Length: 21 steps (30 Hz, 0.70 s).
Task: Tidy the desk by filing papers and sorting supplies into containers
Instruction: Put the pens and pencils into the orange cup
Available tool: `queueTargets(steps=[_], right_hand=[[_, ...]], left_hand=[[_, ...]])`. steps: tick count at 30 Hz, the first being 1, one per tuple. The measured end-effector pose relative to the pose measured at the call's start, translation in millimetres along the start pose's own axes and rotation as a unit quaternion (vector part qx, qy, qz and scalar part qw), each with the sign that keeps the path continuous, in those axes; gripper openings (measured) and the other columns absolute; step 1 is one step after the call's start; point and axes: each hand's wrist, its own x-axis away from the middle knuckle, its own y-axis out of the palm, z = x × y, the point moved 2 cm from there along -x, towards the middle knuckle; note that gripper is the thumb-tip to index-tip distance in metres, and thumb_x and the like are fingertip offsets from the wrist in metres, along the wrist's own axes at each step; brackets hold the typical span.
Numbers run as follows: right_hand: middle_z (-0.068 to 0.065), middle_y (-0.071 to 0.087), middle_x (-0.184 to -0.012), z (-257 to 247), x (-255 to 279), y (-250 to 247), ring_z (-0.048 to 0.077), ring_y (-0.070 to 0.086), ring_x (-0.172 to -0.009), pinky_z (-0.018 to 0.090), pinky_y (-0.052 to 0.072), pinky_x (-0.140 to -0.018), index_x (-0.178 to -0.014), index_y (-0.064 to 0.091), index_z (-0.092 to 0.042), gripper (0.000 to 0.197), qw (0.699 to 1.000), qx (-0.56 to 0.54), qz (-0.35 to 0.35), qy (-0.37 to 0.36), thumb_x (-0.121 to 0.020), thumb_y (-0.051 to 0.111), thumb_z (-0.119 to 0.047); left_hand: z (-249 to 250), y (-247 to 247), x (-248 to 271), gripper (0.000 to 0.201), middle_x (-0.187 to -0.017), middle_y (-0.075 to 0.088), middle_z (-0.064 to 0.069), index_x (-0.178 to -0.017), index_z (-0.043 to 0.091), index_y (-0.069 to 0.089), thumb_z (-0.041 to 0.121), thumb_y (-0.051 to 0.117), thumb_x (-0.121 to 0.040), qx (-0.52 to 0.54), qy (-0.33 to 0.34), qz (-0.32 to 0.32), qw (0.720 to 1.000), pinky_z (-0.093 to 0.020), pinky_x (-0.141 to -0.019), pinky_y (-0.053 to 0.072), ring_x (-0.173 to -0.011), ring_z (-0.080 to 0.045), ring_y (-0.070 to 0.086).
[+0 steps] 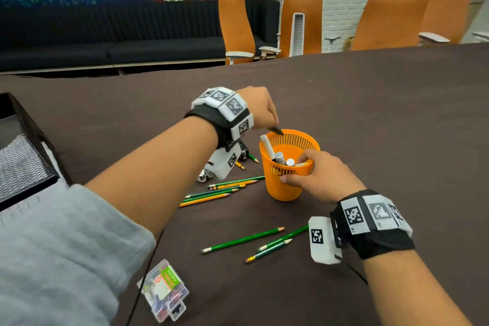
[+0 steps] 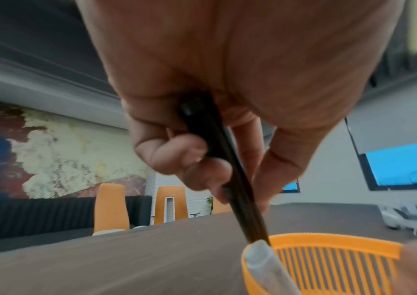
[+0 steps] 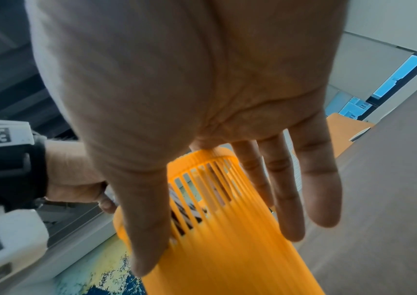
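the left hand point(image 1: 260, 108) pinches a black pen point(image 2: 223, 165) between thumb and curled fingers, its lower end just over the far left rim of the orange cup point(image 1: 287, 167). the right hand point(image 1: 321, 176) steadies that cup from the near right, thumb across its front wall, fingers at the rim; how firmly it grasps i cannot tell. the cup already holds markers point(image 1: 280, 157), one white one leaning at the left. to do this well, i judge the pen should tip more upright and drop into the gap right of that white marker, the cup kept braced so it does not tip. loose pencils point(image 1: 219, 189) lie on the table point(image 1: 370, 114) left of and nearer than the cup, not yet sorted.
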Motion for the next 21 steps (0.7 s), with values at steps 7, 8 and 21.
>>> queueTargets(steps=[7, 8, 21], right_hand=[[0.003, 0.051, -0.138, -1, 2, -7, 0.027, 0.053, -0.119, 0.044, 0.049, -0.094, -0.138, 0.038, -0.032, 0.080, 1.000, -0.020, 0.000, -0.006, -0.072, 0.079, -0.054], [0.002, 0.050, -0.139, 0, 2, -7, 0.027, 0.053, -0.120, 0.044, 0.049, -0.095, -0.138, 0.038, -0.032, 0.081, 1.000, -0.021, 0.001, -0.007, -0.072, 0.079, -0.054], [-0.005, 0.063, -0.083, 0, 1, -1, 0.018, 0.061, -0.084, 0.034, 0.052, -0.072, -0.086, 0.064, -0.027, 0.043, 0.999, 0.005, 0.043, 0.013, -0.067, 0.076, -0.064]], left_hand=[[4, 13, -4, 0.022, -0.100, 0.069, 0.005, -0.107, 0.021, 0.070, 0.027, 0.071, -0.086, 0.016, -0.008, 0.038, 0.999, -0.032, -0.082, 0.057, -0.094, -0.016, 0.066], [1, 14, -2, 0.024, -0.101, 0.067, 0.006, -0.110, 0.024, 0.068, 0.033, 0.069, -0.087, 0.034, -0.011, 0.057, 0.998, -0.033, -0.084, 0.056, -0.096, -0.015, 0.065], [-133, 58, 56, 0.008, -0.092, 0.068, 0.005, -0.080, 0.032, 0.062, 0.029, 0.063, -0.088, 0.104, -0.245, 0.174, 0.948, -0.028, -0.075, 0.049, -0.087, -0.019, 0.064]])
